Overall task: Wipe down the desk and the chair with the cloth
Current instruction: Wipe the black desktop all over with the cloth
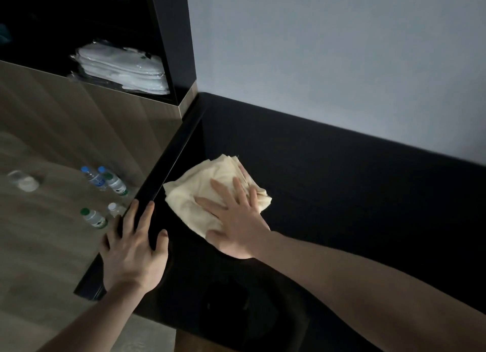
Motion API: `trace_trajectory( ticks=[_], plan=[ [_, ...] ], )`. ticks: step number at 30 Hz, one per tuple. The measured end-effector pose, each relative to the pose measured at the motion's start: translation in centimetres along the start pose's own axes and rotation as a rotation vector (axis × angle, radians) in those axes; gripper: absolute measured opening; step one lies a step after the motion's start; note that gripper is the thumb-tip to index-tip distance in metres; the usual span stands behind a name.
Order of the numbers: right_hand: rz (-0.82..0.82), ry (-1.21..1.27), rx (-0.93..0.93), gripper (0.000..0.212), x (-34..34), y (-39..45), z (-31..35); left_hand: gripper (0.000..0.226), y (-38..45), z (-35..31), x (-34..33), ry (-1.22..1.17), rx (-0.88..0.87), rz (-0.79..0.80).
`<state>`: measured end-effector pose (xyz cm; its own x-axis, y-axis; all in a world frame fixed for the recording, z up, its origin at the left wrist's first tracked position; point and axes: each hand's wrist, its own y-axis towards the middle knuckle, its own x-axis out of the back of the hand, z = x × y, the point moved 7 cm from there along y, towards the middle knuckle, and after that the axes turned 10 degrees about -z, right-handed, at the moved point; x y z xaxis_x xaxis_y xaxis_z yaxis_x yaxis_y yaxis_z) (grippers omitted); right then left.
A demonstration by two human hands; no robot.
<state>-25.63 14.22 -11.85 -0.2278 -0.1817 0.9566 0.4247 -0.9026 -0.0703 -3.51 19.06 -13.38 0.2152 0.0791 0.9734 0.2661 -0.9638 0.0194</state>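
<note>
The right hand (238, 223) presses the cream cloth (207, 191) flat, fingers spread, on the black bench (342, 207). The left hand (131, 249), fingers straight, braces its nine-o'clock edge. Overlapping strokes toward three o'clock would serve best.

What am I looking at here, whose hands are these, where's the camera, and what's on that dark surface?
There is no machine here, just one picture from a camera worn on a person's head, looking down at their own two bare hands. The right hand lies flat with spread fingers on a crumpled pale yellow cloth, pressing it onto the black desk top. The left hand rests on the desk's raised left edge, fingers straight, holding nothing. Beyond that edge, lower down on the wood-look floor, stand several small clear plastic water bottles. Up left, a dark shelf holds white folded items in clear wrapping. The room is dim.
</note>
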Motion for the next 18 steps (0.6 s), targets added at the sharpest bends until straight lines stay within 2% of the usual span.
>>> trace_trajectory(
  ticks=[5,9,14,18],
  plan=[
    [0.006,0.003,-0.088,0.091,0.7,3.9,-2.7,0.078,0.2,0.1,-0.2,0.001,-0.003,-0.001],
    [-0.014,-0.054,-0.247,0.109,2.1,9.5,-5.8,0.077,0.3,0.4,-0.6,0.017,-0.001,-0.012],
    [-0.061,-0.022,-0.468,0.105,2.6,14.4,-5.7,0.077,0.4,0.5,-0.8,0.018,0.008,-0.014],
    [-0.050,-0.039,-0.376,0.093,1.3,13.6,-3.2,0.078,0.3,0.4,-0.6,0.019,0.008,-0.022]
  ],
)
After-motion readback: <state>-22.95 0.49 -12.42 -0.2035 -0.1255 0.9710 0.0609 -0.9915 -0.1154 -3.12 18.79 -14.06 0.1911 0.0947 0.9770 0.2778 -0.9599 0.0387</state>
